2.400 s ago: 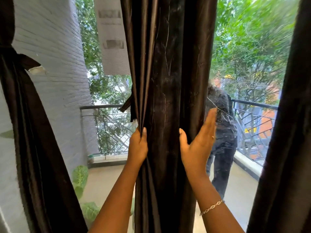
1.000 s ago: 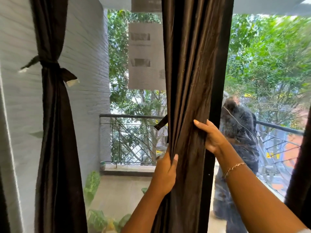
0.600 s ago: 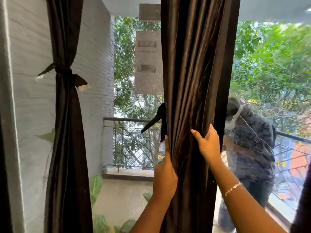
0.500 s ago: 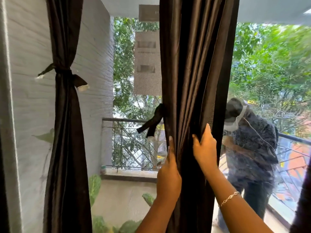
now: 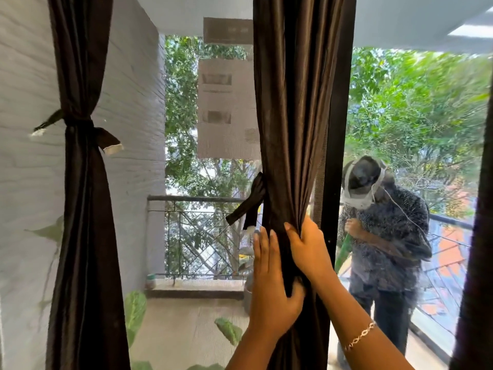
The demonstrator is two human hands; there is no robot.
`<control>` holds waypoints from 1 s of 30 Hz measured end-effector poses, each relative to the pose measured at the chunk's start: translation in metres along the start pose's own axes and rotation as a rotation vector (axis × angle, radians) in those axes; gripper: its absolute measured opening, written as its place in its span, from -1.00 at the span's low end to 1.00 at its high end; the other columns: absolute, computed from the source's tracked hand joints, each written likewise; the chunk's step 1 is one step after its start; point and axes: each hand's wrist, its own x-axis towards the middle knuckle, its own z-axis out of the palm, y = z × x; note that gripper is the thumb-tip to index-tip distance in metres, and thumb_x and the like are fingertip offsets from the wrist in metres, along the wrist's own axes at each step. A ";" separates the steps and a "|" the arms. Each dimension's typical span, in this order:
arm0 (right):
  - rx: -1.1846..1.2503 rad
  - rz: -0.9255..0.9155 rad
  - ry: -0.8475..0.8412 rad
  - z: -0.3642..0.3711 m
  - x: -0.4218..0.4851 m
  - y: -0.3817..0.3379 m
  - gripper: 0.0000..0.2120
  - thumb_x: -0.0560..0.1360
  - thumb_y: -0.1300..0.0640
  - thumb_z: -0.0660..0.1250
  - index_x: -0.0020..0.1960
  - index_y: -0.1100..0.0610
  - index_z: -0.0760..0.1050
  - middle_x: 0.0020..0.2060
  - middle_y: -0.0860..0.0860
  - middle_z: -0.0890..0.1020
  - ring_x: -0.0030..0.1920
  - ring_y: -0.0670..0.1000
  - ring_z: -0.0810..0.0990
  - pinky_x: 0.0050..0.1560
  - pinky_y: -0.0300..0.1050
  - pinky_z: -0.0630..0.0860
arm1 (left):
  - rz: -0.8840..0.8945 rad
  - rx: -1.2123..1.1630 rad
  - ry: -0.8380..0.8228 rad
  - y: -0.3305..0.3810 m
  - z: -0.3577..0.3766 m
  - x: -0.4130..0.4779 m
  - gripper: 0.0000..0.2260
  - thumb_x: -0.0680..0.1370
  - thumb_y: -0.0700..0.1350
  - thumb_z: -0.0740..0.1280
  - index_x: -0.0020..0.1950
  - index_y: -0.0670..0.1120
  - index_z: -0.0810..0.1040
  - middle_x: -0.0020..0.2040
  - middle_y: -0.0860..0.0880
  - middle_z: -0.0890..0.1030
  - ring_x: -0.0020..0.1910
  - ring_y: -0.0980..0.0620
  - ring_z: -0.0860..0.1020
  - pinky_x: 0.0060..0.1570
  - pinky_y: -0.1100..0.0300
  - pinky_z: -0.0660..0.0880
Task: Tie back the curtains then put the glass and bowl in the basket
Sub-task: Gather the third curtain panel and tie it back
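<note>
A dark brown middle curtain hangs in front of the window frame. My left hand and my right hand both grip it, bunching the fabric between them at waist height. Its loose tie-back strap dangles from the curtain's left edge, just above my left hand. Further left, another brown curtain is gathered and knotted by its own tie-back. No glass, bowl or basket is in view.
A third curtain hangs at the right edge. Behind the glass is a balcony with a metal railing, a white brick wall and leafy plants. The glass shows a reflection of a person.
My hands have closed in on the middle curtain, squeezing its folds into a tight bunch. The right hand went from flat on the fabric to gripping it. The view shifted right.
</note>
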 end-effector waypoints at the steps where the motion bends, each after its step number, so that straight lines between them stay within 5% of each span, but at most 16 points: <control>1: -0.002 -0.008 0.000 -0.001 0.000 0.001 -0.73 0.55 0.29 0.20 0.23 0.28 0.43 0.04 0.21 0.60 0.07 0.19 0.56 0.01 -0.06 0.46 | -0.008 -0.099 0.050 0.001 -0.003 0.003 -0.32 0.47 0.08 0.07 0.49 0.06 -0.21 0.53 0.10 -0.16 0.51 0.19 -0.20 0.49 0.24 -0.04; 5: 0.023 -0.033 -0.010 -0.002 -0.002 0.001 -0.74 0.55 0.31 0.19 0.23 0.25 0.45 0.03 0.19 0.62 0.05 0.18 0.58 0.05 0.07 0.50 | -0.156 -0.441 0.172 0.013 -0.022 0.040 -0.48 0.56 -0.04 0.24 0.48 0.02 0.14 0.35 0.22 0.35 0.23 0.46 0.37 0.12 0.56 0.34; 8: 0.049 -0.040 -0.038 -0.005 -0.004 0.001 -0.69 0.55 0.32 0.19 0.28 0.22 0.42 0.09 0.14 0.60 0.11 0.12 0.57 0.08 -0.08 0.47 | -0.235 -0.557 0.199 0.013 -0.028 0.064 -0.66 0.53 -0.09 0.31 0.25 -0.21 0.44 0.13 -0.11 0.59 0.15 0.04 0.54 -0.06 0.46 0.45; 11: 0.069 -0.057 -0.049 -0.008 -0.005 0.000 -0.68 0.54 0.31 0.20 0.29 0.21 0.41 0.12 0.12 0.59 0.15 0.09 0.55 0.10 -0.14 0.45 | -0.301 -0.571 0.217 0.010 -0.028 0.080 -0.45 0.47 0.07 0.35 0.25 -0.34 0.41 0.10 -0.34 0.54 0.16 -0.20 0.51 0.03 0.10 0.48; 14: 0.068 -0.063 -0.064 -0.010 -0.005 0.000 -0.68 0.55 0.29 0.21 0.30 0.19 0.40 0.13 0.11 0.59 0.16 0.07 0.54 0.07 -0.26 0.41 | -0.347 -0.645 0.211 0.015 -0.033 0.095 -0.22 0.38 0.27 0.34 0.43 -0.19 0.29 0.11 0.00 0.63 0.11 0.15 0.58 0.04 0.29 0.50; 17: 0.022 -0.067 -0.058 -0.011 -0.006 0.000 -0.67 0.55 0.29 0.21 0.31 0.21 0.39 0.13 0.14 0.59 0.16 0.12 0.54 0.02 -0.27 0.38 | -0.372 -0.704 0.242 0.018 -0.033 0.107 -0.48 0.56 0.12 0.18 0.49 -0.01 0.18 0.11 0.11 0.58 -0.03 0.29 0.56 -0.07 0.37 0.47; 20: -0.083 -0.055 -0.030 -0.010 -0.005 0.000 -0.64 0.56 0.29 0.17 0.35 0.22 0.33 0.04 0.20 0.61 0.03 0.21 0.57 -0.02 -0.05 0.45 | -0.411 -0.725 0.202 0.024 -0.039 0.104 -0.71 0.63 0.00 0.06 0.34 0.19 0.32 0.30 -0.03 0.49 0.22 0.03 0.50 0.13 0.18 0.47; 25: -0.247 -0.064 0.007 0.001 -0.011 -0.008 -0.50 0.56 0.09 0.01 0.49 0.06 0.06 -0.07 0.11 0.59 -0.09 0.19 0.58 -0.34 -0.13 0.26 | -0.550 -0.699 0.131 0.034 -0.040 0.091 -0.56 0.60 0.09 0.07 0.31 -0.14 0.46 0.22 -0.05 0.54 0.23 -0.01 0.49 0.10 0.23 0.42; 27: -0.173 -0.008 0.009 0.010 -0.013 -0.016 -0.53 0.59 -0.03 -0.05 0.49 -0.09 0.01 0.13 0.03 0.56 0.08 0.14 0.57 -0.18 -0.12 0.43 | -0.552 -0.693 0.105 0.042 -0.041 0.090 -0.56 0.59 0.11 0.09 0.28 -0.15 0.49 0.15 -0.05 0.57 0.17 -0.01 0.52 0.06 0.22 0.42; 29: -0.177 -0.061 0.048 0.019 -0.014 -0.021 -0.52 0.57 0.00 -0.11 0.49 -0.01 0.05 0.35 0.06 0.40 0.30 0.09 0.44 0.16 -0.08 0.42 | -0.482 -0.650 0.042 0.048 -0.042 0.090 -0.58 0.57 0.10 0.14 0.23 -0.16 0.52 0.05 -0.03 0.61 0.07 0.02 0.57 0.00 0.28 0.46; 30: -0.210 -0.087 0.058 0.021 -0.013 -0.019 -0.53 0.58 0.05 -0.10 0.48 0.07 0.10 0.36 0.08 0.38 0.31 0.09 0.42 0.15 -0.12 0.40 | -0.447 -0.604 0.003 0.053 -0.043 0.090 -0.61 0.56 0.08 0.18 0.20 -0.17 0.54 -0.01 0.00 0.61 0.00 0.06 0.58 -0.05 0.34 0.48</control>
